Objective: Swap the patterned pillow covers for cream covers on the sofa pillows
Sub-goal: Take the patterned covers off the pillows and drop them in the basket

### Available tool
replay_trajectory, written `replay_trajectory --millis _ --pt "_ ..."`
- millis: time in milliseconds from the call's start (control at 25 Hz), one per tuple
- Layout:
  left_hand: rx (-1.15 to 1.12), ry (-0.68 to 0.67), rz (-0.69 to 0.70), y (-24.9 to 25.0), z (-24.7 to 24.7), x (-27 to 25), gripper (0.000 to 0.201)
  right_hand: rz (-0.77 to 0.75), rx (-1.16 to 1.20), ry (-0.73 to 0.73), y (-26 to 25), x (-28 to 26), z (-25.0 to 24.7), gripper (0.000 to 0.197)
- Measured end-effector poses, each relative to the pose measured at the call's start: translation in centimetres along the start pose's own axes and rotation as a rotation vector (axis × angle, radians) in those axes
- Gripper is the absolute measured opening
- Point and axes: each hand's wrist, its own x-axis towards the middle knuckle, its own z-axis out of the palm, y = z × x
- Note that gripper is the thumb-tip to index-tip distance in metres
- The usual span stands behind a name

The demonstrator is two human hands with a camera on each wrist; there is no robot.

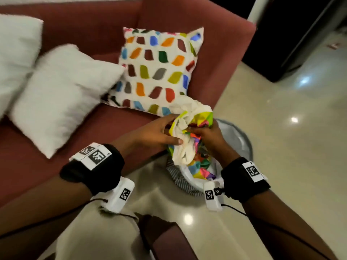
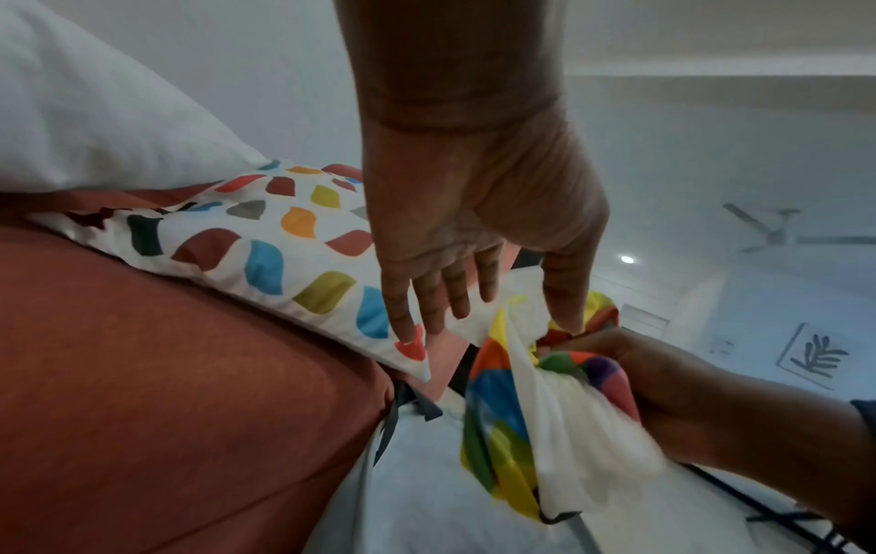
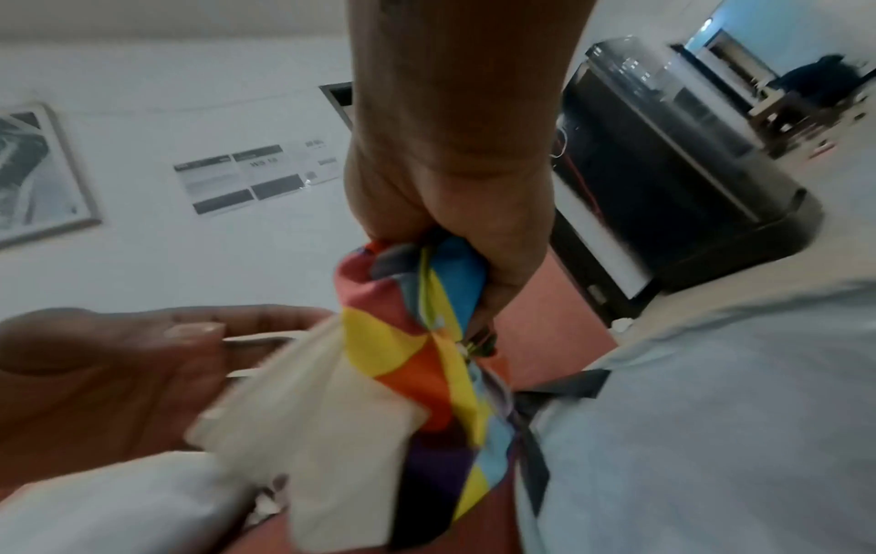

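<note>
A bunched patterned cover (image 1: 189, 149), bright triangles outside and white inside, hangs over a basket (image 1: 238, 141) by the sofa's right end. My right hand (image 1: 204, 134) grips its colourful part (image 3: 403, 337) in a fist (image 3: 426, 225). My left hand (image 1: 174, 130) holds the white part between thumb and nearly straight fingers (image 2: 516, 315). The cover's lower end (image 2: 511, 412) trails into the basket. One pillow in a leaf-patterned cover (image 1: 157, 72) leans in the sofa corner. Two white pillows (image 1: 62, 94) (image 1: 16, 49) lie to its left.
The red sofa (image 1: 93, 128) fills the left; its arm stands just behind the basket. The basket has a striped outer wall (image 1: 180, 181) and a pale lining. Glossy tile floor (image 1: 281, 166) spreads right. A dark cabinet (image 1: 300, 34) stands at the far right.
</note>
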Motion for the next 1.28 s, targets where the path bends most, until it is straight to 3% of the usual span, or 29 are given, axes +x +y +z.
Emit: replay_trajectory --millis 120,200,240,320,360,440,520,600,680,800,840,880,920,1040,1160,1280 --pt "0.091 -0.013 -0.037 -2.3 0.2 1.4 0.048 -0.181 -0.285 0.315 4.8 1.4 -5.9 0.035" --pt "0.237 0.052 -0.094 -4.3 -1.0 1.5 0.042 -0.257 -0.520 0.401 8.7 2.2 -8.2 0.040" --pt "0.310 0.087 -0.119 -5.3 -2.0 1.5 0.041 -0.204 -0.657 0.360 10.9 2.6 -9.3 0.055" --pt "0.379 0.119 -0.141 -6.5 -4.0 1.3 0.040 0.040 -0.936 0.157 14.4 3.1 -10.7 0.084" --pt "0.413 0.129 -0.144 -6.7 -4.8 1.3 0.040 0.166 -0.997 0.073 15.3 3.4 -10.8 0.084" --pt "0.509 0.168 -0.150 -6.9 -6.8 1.2 0.042 0.176 -0.973 0.013 15.3 4.7 -9.4 0.062" --pt "0.592 0.212 -0.148 -7.1 -8.8 0.8 0.048 0.038 -0.862 0.016 13.1 6.6 -5.8 0.042" --pt "0.623 0.258 -0.137 -7.3 -10.5 0.5 0.056 -0.100 -0.721 0.006 9.9 9.2 -1.3 0.039" --pt "0.636 0.320 -0.137 -7.4 -12.3 -0.1 0.057 -0.152 -0.532 0.014 7.3 11.5 3.2 0.058" --pt "0.648 0.383 -0.140 -7.2 -14.5 -1.4 0.053 -0.048 -0.197 0.147 4.0 13.1 8.1 0.117" --pt "0.654 0.400 -0.151 -7.2 -15.2 -2.0 0.051 0.003 -0.142 0.180 3.3 13.4 9.1 0.127" --pt "0.653 0.418 -0.175 -7.2 -15.9 -2.7 0.049 0.040 -0.083 0.162 2.7 13.5 10.0 0.123" --pt "0.644 0.434 -0.192 -7.0 -16.4 -3.3 0.048 0.043 -0.024 0.114 1.9 13.4 10.8 0.107" --pt "0.581 0.552 -0.220 -5.8 -17.9 -5.0 0.051 -0.072 0.063 0.094 -2.5 12.5 14.1 0.064" --pt "0.368 0.713 -0.205 -2.8 -19.1 -7.3 0.048 -0.327 -0.040 0.092 -8.5 9.9 17.6 0.052" --pt "0.084 0.820 -0.127 1.4 -19.7 -10.8 0.059 -0.640 -0.326 -0.051 -12.9 5.1 20.9 0.060"
